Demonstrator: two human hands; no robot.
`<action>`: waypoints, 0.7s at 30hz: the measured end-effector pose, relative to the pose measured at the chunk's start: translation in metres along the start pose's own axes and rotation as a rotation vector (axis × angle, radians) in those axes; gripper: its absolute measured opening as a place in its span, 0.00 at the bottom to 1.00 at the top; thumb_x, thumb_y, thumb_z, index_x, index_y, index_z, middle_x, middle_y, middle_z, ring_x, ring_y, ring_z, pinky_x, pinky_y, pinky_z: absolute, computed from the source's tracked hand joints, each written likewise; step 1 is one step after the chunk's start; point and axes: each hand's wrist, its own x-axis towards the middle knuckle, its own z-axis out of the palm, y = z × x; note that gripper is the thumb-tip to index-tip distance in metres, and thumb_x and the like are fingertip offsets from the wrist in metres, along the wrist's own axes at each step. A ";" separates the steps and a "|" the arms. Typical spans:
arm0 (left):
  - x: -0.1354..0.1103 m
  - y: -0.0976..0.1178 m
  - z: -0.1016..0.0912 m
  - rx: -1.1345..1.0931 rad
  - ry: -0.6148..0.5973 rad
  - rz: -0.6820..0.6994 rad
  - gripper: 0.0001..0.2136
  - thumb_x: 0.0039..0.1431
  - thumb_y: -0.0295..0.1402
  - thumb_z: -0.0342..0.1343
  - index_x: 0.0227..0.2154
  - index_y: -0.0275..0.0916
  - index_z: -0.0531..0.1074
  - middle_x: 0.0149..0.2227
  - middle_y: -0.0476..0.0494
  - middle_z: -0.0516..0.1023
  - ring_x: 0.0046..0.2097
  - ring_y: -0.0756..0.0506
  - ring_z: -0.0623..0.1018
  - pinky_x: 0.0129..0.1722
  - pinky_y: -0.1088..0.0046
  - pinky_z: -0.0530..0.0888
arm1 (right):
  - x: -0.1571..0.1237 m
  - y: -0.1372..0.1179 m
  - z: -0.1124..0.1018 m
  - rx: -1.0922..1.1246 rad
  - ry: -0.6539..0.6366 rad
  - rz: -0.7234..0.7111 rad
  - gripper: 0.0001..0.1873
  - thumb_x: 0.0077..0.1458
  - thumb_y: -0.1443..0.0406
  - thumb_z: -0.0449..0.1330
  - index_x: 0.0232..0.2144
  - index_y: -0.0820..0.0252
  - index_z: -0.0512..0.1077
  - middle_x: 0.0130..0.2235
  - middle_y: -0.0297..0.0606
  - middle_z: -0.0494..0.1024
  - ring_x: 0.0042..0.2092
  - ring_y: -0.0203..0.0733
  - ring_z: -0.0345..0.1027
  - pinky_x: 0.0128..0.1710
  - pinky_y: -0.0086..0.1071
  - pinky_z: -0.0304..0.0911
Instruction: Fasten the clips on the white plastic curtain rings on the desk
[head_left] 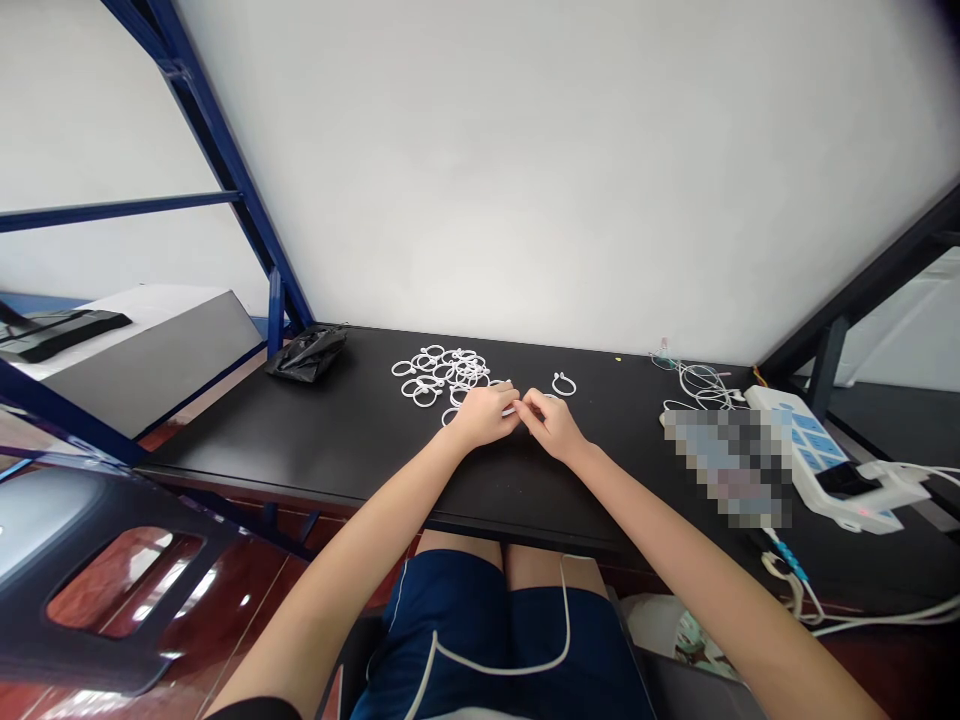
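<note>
Fingertips [531, 404] of left hand [486, 415] & right hand [553, 425] pinched together on one white ring [513, 410], prob light, thin, springy plastic, bit slippery, so grip across rim; pile of rings [442, 375] just behind.

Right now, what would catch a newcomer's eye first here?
The left hand and right hand meet at mid-table, pinching a white ring between them. Just behind lies a pile of white rings on the black table; a white power strip sits at its right end.
</note>
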 end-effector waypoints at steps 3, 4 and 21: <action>0.000 0.001 0.000 -0.013 -0.002 0.004 0.10 0.58 0.30 0.52 0.21 0.37 0.64 0.27 0.47 0.70 0.26 0.51 0.68 0.24 0.75 0.58 | 0.000 0.001 0.001 -0.015 -0.008 -0.004 0.18 0.65 0.56 0.49 0.24 0.55 0.55 0.19 0.26 0.58 0.21 0.33 0.53 0.24 0.29 0.52; 0.000 0.001 0.000 -0.016 -0.001 0.004 0.10 0.58 0.30 0.51 0.21 0.37 0.64 0.27 0.48 0.70 0.26 0.51 0.68 0.24 0.75 0.58 | 0.000 0.001 0.001 -0.015 -0.010 -0.004 0.18 0.65 0.57 0.49 0.24 0.55 0.55 0.19 0.26 0.58 0.21 0.33 0.53 0.24 0.29 0.52; -0.001 0.001 0.000 -0.027 0.003 -0.001 0.10 0.58 0.30 0.51 0.21 0.37 0.64 0.26 0.47 0.70 0.26 0.51 0.69 0.25 0.75 0.60 | 0.000 -0.001 0.001 -0.022 -0.013 0.012 0.19 0.66 0.56 0.48 0.23 0.55 0.54 0.17 0.26 0.60 0.20 0.33 0.55 0.23 0.29 0.53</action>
